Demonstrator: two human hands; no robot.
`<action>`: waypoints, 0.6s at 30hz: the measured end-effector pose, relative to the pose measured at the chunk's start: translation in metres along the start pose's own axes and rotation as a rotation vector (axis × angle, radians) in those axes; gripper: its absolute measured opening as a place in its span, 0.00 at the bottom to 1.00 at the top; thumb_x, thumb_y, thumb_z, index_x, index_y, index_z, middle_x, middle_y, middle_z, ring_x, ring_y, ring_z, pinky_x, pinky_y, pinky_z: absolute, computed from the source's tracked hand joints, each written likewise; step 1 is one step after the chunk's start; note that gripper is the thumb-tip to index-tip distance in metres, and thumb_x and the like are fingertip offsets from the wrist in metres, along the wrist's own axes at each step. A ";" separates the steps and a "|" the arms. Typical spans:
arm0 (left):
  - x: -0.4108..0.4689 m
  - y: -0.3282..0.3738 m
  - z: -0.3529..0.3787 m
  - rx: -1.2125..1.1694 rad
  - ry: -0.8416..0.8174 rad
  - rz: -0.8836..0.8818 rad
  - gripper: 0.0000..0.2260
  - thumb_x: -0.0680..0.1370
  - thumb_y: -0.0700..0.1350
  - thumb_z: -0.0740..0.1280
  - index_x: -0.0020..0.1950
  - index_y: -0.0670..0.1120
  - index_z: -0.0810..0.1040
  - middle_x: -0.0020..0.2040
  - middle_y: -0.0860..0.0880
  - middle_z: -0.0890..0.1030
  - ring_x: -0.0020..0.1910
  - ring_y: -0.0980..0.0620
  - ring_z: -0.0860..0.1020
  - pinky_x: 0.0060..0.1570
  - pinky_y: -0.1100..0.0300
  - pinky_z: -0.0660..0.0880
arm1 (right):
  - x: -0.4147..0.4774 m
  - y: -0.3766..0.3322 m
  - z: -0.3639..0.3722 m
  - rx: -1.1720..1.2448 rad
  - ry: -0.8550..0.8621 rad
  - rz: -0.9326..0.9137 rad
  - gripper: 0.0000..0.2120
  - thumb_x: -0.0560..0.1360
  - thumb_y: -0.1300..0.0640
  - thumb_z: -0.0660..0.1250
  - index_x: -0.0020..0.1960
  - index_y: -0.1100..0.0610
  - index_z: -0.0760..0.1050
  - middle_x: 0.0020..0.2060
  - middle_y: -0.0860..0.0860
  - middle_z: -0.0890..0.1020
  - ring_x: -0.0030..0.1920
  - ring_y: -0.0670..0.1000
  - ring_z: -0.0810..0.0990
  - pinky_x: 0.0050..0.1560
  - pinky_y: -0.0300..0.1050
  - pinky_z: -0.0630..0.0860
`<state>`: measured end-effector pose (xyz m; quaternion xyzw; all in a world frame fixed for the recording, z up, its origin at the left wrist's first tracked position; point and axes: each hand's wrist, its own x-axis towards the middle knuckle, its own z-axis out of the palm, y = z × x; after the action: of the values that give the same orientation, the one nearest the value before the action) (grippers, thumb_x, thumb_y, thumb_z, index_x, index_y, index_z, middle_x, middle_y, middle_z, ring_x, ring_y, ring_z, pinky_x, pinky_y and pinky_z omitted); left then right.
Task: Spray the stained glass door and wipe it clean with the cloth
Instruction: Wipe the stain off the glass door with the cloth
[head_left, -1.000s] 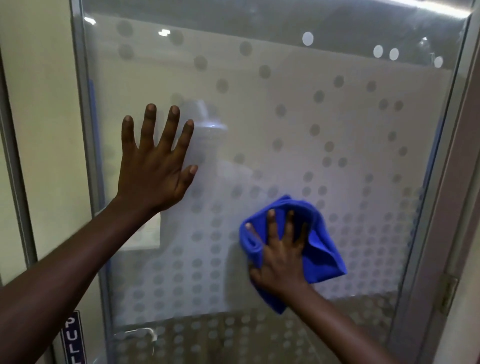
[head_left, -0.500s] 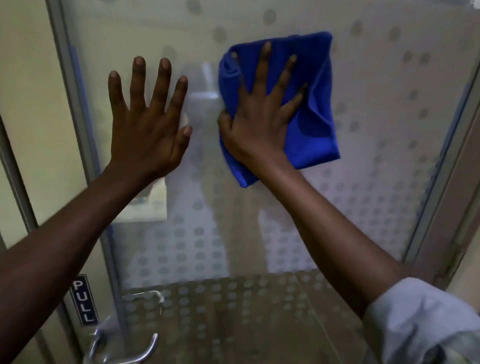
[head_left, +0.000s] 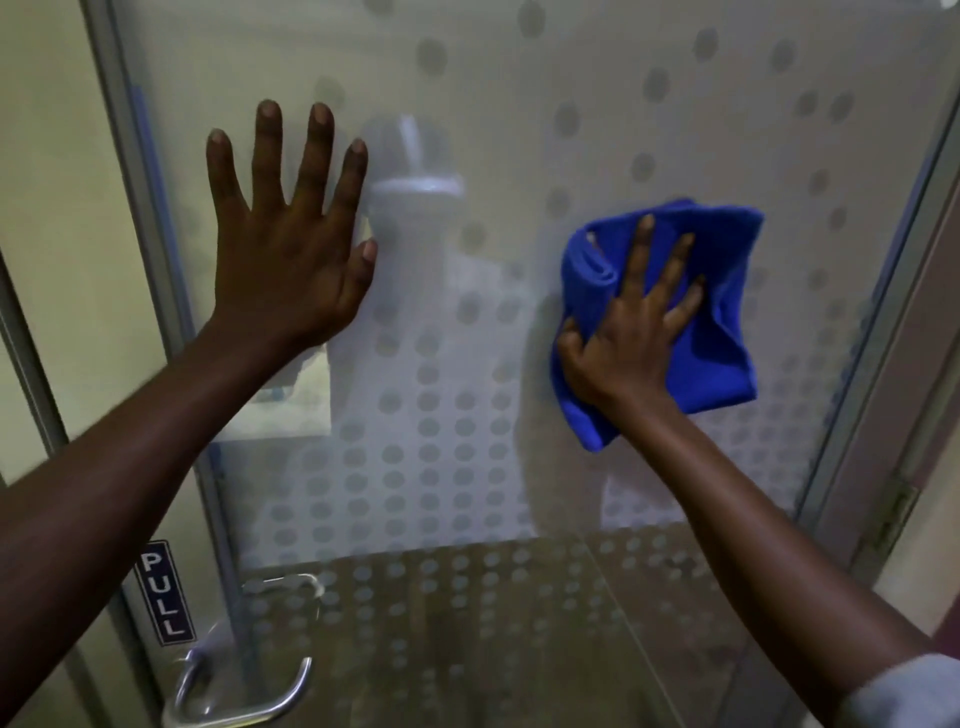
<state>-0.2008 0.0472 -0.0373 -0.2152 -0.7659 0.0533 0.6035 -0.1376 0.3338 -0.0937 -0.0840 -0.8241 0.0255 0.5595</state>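
One frosted, dotted glass door (head_left: 597, 130) fills the frame, bare glass wide across its top. Left hand (head_left: 285, 249) lies flat at centre-left, fingers spread, beside the metal frame (head_left: 130, 156). Right hand (head_left: 628, 332), fingers splayed, presses the blue cloth (head_left: 722, 322) centre-right, near the right edge.

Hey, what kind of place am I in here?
Probably an office or commercial building: a frosted, dot-patterned glass door in a metal frame, with a PULL sign and a steel lever handle.
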 end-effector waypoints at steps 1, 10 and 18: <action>0.000 0.001 -0.001 -0.004 -0.006 -0.006 0.30 0.82 0.59 0.46 0.81 0.47 0.45 0.80 0.39 0.49 0.77 0.31 0.48 0.71 0.29 0.46 | 0.014 0.001 -0.007 0.040 0.023 0.067 0.46 0.66 0.50 0.62 0.78 0.57 0.43 0.77 0.61 0.55 0.75 0.71 0.50 0.67 0.77 0.51; 0.002 0.003 -0.002 -0.019 -0.026 -0.016 0.31 0.82 0.58 0.47 0.80 0.46 0.43 0.80 0.38 0.47 0.77 0.31 0.46 0.71 0.29 0.45 | 0.102 -0.091 -0.029 -0.042 0.079 -0.025 0.37 0.71 0.44 0.53 0.78 0.52 0.51 0.79 0.57 0.51 0.75 0.71 0.45 0.67 0.77 0.47; 0.002 0.001 0.000 -0.012 -0.027 -0.007 0.33 0.80 0.58 0.49 0.80 0.46 0.44 0.80 0.38 0.46 0.78 0.32 0.44 0.72 0.30 0.43 | 0.011 -0.087 0.008 -0.084 -0.020 -0.307 0.39 0.69 0.41 0.56 0.78 0.45 0.48 0.79 0.58 0.50 0.75 0.72 0.45 0.66 0.78 0.47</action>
<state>-0.2011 0.0487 -0.0353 -0.2153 -0.7751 0.0493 0.5920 -0.1592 0.2500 -0.0747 0.0198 -0.8332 -0.0937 0.5446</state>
